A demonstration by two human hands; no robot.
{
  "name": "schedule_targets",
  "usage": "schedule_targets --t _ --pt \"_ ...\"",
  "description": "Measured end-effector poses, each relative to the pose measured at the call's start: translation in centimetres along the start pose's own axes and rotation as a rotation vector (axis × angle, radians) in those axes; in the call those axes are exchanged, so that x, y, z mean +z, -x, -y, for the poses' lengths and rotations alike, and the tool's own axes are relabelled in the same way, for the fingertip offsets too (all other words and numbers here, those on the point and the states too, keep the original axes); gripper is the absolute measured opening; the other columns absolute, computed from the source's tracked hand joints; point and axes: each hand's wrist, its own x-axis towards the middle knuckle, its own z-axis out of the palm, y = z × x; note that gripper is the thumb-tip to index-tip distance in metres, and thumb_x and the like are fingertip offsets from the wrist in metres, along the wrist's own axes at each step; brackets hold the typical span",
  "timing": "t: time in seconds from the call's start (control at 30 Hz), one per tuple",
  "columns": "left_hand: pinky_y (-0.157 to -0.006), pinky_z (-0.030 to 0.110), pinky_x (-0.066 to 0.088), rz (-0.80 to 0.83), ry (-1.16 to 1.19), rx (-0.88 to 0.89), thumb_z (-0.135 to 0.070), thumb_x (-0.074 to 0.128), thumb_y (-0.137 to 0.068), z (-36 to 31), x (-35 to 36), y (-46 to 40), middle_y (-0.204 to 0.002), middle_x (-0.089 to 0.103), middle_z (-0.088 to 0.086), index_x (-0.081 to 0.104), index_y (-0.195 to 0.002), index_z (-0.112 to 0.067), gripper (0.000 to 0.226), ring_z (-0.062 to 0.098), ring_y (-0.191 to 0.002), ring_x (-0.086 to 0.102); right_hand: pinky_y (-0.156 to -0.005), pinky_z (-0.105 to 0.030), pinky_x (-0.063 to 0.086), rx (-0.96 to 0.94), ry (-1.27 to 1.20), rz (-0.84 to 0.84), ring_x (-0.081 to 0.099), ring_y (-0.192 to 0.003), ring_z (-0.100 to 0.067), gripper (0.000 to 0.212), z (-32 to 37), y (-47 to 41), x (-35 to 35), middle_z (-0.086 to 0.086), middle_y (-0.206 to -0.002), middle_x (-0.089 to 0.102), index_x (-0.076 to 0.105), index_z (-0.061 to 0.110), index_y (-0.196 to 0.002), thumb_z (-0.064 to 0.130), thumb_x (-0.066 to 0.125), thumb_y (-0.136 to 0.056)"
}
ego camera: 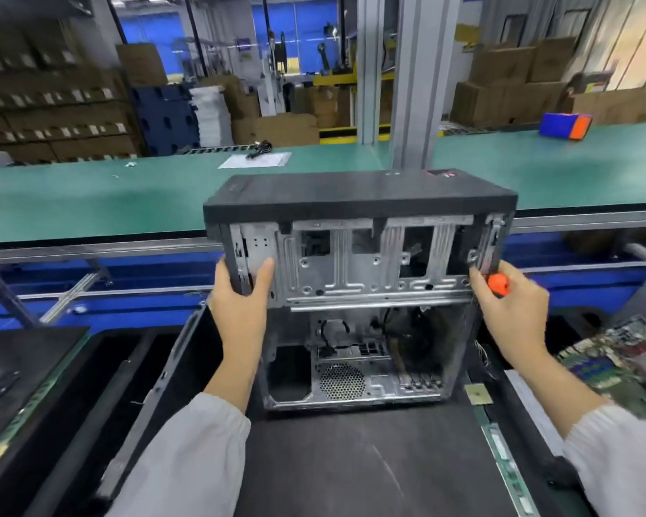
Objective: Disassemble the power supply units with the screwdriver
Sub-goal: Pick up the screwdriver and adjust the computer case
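A computer case (358,289) stands on the counter (370,460), circuit boards (619,352) to its right, a conveyor belt (90,195) behind it.

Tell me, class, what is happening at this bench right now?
A person holds an open computer case by both sides on a black mat. The left hand grips its left edge. The right hand steadies the right edge while holding an orange-handled screwdriver. Circuit boards lie to the right.
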Motion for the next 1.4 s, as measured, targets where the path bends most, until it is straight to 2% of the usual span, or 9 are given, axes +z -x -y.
schedule_targets --t 0.1,0.27,0.47,0.67,0.83,0.93,1.13,1.3,1.4 --pt "-0.096 0.007 0.04 -0.051 0.052 0.006 -0.056 0.062 -0.081 1.9 -0.8 1.6 -0.119 0.061 -0.014 0.047 -0.138 -0.011 0.074 -0.013 -0.107 0.053 -0.054 -0.029 0.022 -0.046 -0.032 0.016 0.042 -0.047 -0.024 0.018 -0.3 1.2 1.0 -0.002 -0.049 0.044 0.065 0.019 -0.092 0.035 0.058 -0.089" --pt "-0.078 -0.013 0.023 0.021 0.003 0.041 -0.039 0.061 -0.091 4.2 -1.5 2.5 -0.111 0.034 -0.046 0.025 -0.151 -0.011 0.075 -0.043 -0.095 0.03 -0.054 -0.022 0.024 -0.071 -0.069 0.011 0.042 -0.048 -0.026 0.028 -0.4 1.5 1.5 -0.005 -0.05 0.043 0.054 0.017 -0.078 0.041 0.054 -0.092" --pt "-0.083 -0.003 0.036 0.147 0.007 -0.051 -0.027 0.049 -0.1 7.1 -2.2 4.1 -0.118 0.054 -0.027 0.03 -0.146 -0.02 0.05 -0.018 -0.106 0.051 -0.065 0.001 0.03 -0.09 -0.093 0.031 0.044 -0.05 -0.011 0.016 -0.3 2.0 0.6 0.006 -0.06 0.049 0.059 0.02 -0.092 0.036 0.057 -0.091" --pt "-0.073 -0.012 0.027 0.149 0.062 -0.129 -0.033 0.04 -0.104 7.1 -1.1 3.4 -0.107 0.04 -0.049 0.021 -0.151 -0.024 0.051 -0.04 -0.092 0.036 -0.059 -0.016 0.022 -0.109 -0.022 0.043 0.044 -0.052 -0.02 0.019 -0.2 1.6 0.8 0.0 -0.063 0.052 0.057 0.009 -0.089 0.026 0.062 -0.091" --pt "-0.076 -0.003 0.03 0.17 0.035 -0.133 -0.034 0.04 -0.104 6.9 -0.8 0.7 -0.101 0.045 -0.048 0.031 -0.133 -0.04 0.032 -0.039 -0.089 0.039 -0.06 -0.02 0.028 -0.09 -0.008 0.055 0.045 -0.053 -0.019 0.019 0.5 2.1 0.8 0.0 -0.064 0.051 0.055 0.009 -0.087 0.025 0.065 -0.089" --pt "-0.079 0.001 0.028 0.162 0.02 -0.126 -0.035 0.04 -0.104 7.3 -0.9 0.4 -0.104 0.042 -0.047 0.031 -0.142 -0.036 0.039 -0.037 -0.091 0.04 -0.059 -0.023 0.031 -0.08 0.012 0.05 0.044 -0.053 -0.018 0.021 1.0 2.3 0.8 0.0 -0.064 0.051 0.053 0.008 -0.086 0.025 0.065 -0.089" --pt "-0.081 0.003 0.028 0.18 0.019 -0.135 -0.037 0.038 -0.104 7.6 -1.3 0.8 -0.106 0.039 -0.046 0.027 -0.147 -0.031 0.045 -0.037 -0.09 0.037 -0.057 -0.006 0.033 -0.058 -0.063 0.084 0.049 -0.057 -0.014 0.023 1.0 3.0 0.7 0.002 -0.072 0.056 0.055 0.01 -0.099 0.029 0.064 -0.09" --pt "-0.078 0.005 0.031 0.158 0.02 -0.14 -0.035 0.039 -0.104 7.3 -1.1 0.8 -0.097 0.045 -0.047 0.032 -0.138 -0.036 0.034 -0.036 -0.087 0.042 -0.056 -0.02 0.031 -0.086 0.017 0.039 0.046 -0.054 -0.015 0.02 1.2 2.8 1.3 0.003 -0.069 0.051 0.052 0.01 -0.096 0.029 0.059 -0.093" --pt "-0.073 -0.004 0.031 0.129 0.007 -0.121 -0.034 0.038 -0.105 7.5 -0.6 1.2 -0.092 0.042 -0.054 0.03 -0.144 -0.029 0.041 -0.039 -0.085 0.039 -0.053 -0.013 0.025 -0.094 0.052 0.042 0.043 -0.055 -0.014 0.018 1.0 2.5 1.4 0.003 -0.069 0.049 0.052 0.008 -0.093 0.024 0.06 -0.093"
